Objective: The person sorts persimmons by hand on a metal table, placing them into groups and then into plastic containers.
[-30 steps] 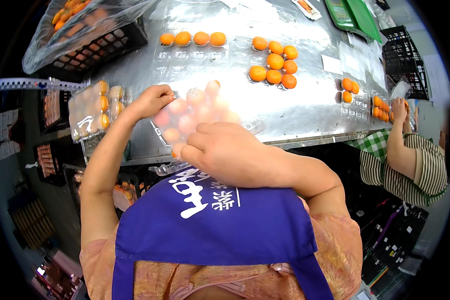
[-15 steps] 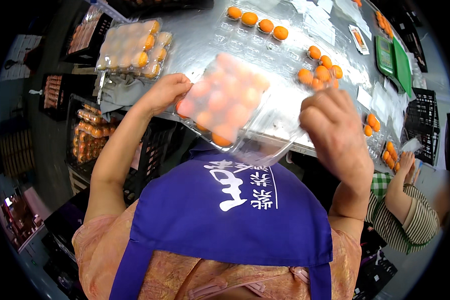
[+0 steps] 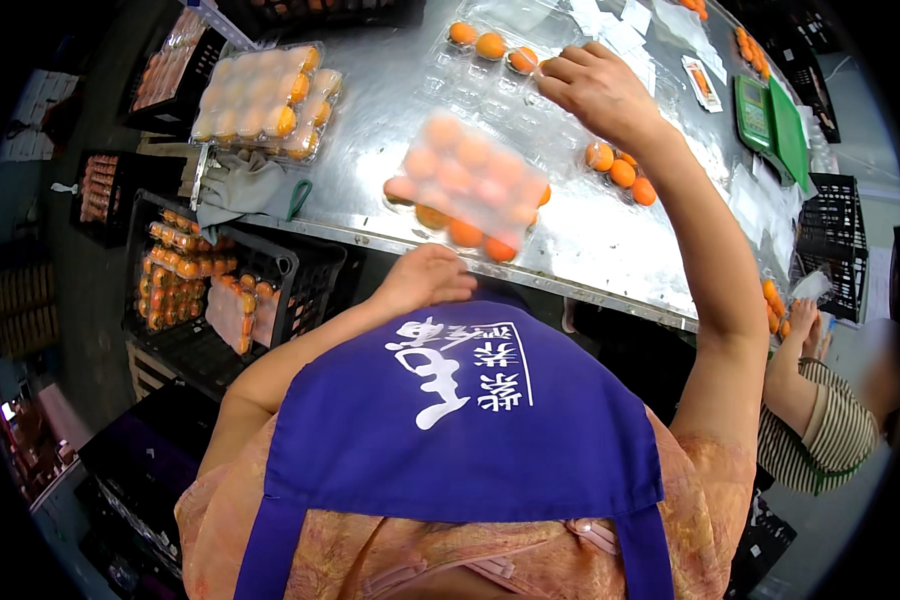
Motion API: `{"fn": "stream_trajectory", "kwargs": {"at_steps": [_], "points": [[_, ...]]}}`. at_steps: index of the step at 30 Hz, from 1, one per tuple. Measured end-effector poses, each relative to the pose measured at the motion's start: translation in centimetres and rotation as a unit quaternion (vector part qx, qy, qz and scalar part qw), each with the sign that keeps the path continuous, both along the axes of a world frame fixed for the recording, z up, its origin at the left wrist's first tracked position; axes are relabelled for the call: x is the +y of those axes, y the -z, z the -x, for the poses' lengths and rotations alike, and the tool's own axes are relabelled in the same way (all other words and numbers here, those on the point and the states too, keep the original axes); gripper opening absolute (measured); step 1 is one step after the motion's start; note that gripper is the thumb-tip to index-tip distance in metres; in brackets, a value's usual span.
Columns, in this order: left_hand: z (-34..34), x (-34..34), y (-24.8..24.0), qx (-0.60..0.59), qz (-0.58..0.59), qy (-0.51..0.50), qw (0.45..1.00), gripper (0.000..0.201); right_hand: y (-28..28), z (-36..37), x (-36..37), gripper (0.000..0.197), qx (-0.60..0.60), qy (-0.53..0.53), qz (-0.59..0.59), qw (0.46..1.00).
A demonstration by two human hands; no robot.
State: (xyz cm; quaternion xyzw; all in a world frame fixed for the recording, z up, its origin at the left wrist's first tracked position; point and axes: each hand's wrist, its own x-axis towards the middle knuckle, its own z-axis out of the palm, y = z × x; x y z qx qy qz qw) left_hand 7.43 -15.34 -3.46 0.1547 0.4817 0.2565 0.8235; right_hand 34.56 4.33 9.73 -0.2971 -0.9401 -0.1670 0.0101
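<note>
A pack of small orange fruit (image 3: 465, 187) under a pinkish, cloudy cover lies at the table's near edge, slightly blurred. My left hand (image 3: 430, 277) is just in front of it, fingers stretched out, holding nothing. Reaching far over the table, my right hand (image 3: 600, 88) has its fingers closed at the end of a row of orange fruit (image 3: 490, 46) in a clear plastic tray (image 3: 475, 85). The hand hides what its fingertips grip. Several more orange fruit (image 3: 622, 173) sit beside my right forearm, which partly covers them.
Stacked fruit packs (image 3: 260, 100) stand at the table's left, above a grey cloth (image 3: 245, 190). A black crate (image 3: 310, 290) of packs is below. Right are a green scale (image 3: 770, 125) and a co-worker's hands (image 3: 805, 325). Paper slips (image 3: 620, 35) lie at the back.
My left hand has let go of the fruit pack and drawn back toward me. My right hand has left the pack's clear plastic and moved up to the tray's row of fruit.
</note>
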Motion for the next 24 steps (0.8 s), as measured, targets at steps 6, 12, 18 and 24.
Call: {"fn": "stream_trajectory", "kwargs": {"at_steps": [6, 12, 18, 24], "points": [[1.4, 5.0, -2.6, 0.138, -0.287, 0.249, 0.915, 0.020, -1.0, 1.8, -2.5, 0.003, 0.091, 0.023, 0.051, 0.994], [1.6, 9.6, -3.9, 0.447, -0.687, 0.287, 0.496, 0.063, 0.9, 0.8, -4.1, 0.019, 0.186, 0.107, 0.043, 0.976], [-0.3, 10.1, -0.8, 0.399, -0.718, 0.282, 0.496, 0.048, 1.7, -0.3, -5.0, 0.029, 0.218, 0.150, 0.021, 0.964], [0.9, 12.5, -0.4, 0.329, -0.674, 0.166, 0.640, 0.024, 3.7, -2.4, -4.3, 0.035, 0.270, 0.170, 0.008, 0.948]]}}
